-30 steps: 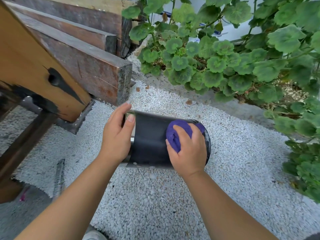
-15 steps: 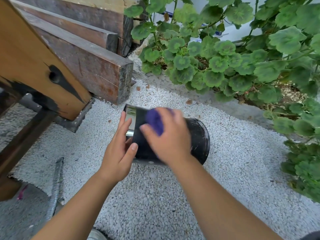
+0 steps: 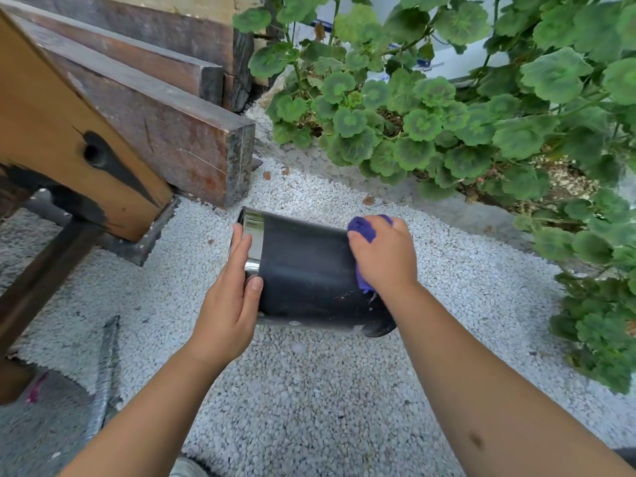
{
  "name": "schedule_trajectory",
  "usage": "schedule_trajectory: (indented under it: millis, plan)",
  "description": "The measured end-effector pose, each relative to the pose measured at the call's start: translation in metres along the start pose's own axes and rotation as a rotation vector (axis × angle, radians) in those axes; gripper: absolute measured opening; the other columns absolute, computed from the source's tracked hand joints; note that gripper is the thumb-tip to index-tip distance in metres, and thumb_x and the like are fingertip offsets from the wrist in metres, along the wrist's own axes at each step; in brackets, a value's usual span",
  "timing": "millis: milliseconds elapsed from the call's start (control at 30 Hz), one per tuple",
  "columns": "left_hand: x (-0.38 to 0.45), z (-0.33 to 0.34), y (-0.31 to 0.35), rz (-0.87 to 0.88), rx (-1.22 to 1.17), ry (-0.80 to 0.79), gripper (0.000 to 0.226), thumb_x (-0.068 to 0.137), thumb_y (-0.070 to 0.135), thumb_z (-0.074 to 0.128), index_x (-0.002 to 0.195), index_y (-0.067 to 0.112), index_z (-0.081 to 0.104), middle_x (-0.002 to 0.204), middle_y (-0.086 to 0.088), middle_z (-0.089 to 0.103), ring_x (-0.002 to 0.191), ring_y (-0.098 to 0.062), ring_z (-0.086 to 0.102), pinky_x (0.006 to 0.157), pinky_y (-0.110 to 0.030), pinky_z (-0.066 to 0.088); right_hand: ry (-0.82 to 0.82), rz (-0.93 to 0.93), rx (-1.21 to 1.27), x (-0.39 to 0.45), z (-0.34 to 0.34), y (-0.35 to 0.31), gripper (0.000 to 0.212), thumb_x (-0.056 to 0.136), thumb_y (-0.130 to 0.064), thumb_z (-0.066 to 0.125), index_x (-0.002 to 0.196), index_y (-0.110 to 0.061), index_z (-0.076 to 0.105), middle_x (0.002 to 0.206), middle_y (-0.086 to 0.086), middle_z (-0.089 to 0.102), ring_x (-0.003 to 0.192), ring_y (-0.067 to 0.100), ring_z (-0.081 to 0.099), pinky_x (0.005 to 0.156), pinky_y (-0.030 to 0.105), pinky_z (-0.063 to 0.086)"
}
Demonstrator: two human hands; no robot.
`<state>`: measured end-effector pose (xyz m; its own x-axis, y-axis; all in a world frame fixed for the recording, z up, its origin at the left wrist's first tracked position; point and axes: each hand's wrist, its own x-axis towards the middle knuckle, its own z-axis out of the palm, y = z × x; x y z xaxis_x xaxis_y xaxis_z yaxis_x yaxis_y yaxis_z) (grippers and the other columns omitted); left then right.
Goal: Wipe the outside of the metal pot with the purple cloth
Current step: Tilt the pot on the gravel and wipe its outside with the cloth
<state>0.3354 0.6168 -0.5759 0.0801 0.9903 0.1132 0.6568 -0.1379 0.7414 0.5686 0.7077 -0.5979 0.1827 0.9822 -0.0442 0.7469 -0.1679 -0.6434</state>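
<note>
The metal pot is held on its side above white gravel, its dark outside wall facing me and a shiny rim band at its left end. My left hand grips that rim end, thumb along the wall. My right hand holds a bunched purple cloth pressed against the wall near the pot's right, bottom end. Most of the cloth is hidden under my fingers.
White gravel covers the ground. Heavy wooden beams and a wooden post stand at the left. Leafy green plants fill the back and right. A grey metal bar lies at the lower left.
My right hand with the cloth swept left across the pot's wall, then back to the right end. The left hand shifted its hold on the rim slightly.
</note>
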Motion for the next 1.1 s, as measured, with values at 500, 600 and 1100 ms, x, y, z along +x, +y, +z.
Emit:
schedule_trajectory:
  millis: [500,600,1100]
  plan:
    - [0.049,-0.009,0.037,-0.205,-0.710,-0.097,0.046,0.092,0.047,0.042,0.136,0.045,0.030,0.162,0.014,0.007,0.144,0.009,0.009,0.118,-0.017,0.014,0.209,-0.389,0.217,-0.058,0.019,-0.088,0.037,0.087,-0.039,0.058,0.115,-0.019,0.070,0.126,0.015,0.054,0.115,0.032,0.050,0.097,0.048,0.044]
    - [0.048,-0.008,0.033,-0.087,-0.444,-0.177,0.086,0.080,0.084,0.033,0.149,0.040,0.008,0.161,0.016,-0.015,0.145,0.004,-0.015,0.115,-0.020,-0.006,0.228,-0.455,0.122,-0.046,0.018,-0.071,0.036,0.085,-0.036,0.062,0.114,-0.018,0.069,0.126,0.016,0.054,0.114,0.033,0.049,0.098,0.046,0.045]
    - [0.055,0.007,0.029,0.068,-0.272,-0.075,0.070,0.097,0.044,0.040,0.156,0.020,0.011,0.163,0.017,-0.003,0.145,0.008,-0.003,0.100,0.004,0.013,0.273,0.115,0.164,-0.034,-0.005,0.042,0.035,0.093,-0.033,0.058,0.127,-0.025,0.060,0.143,0.007,0.034,0.127,0.024,0.027,0.096,0.030,0.033]
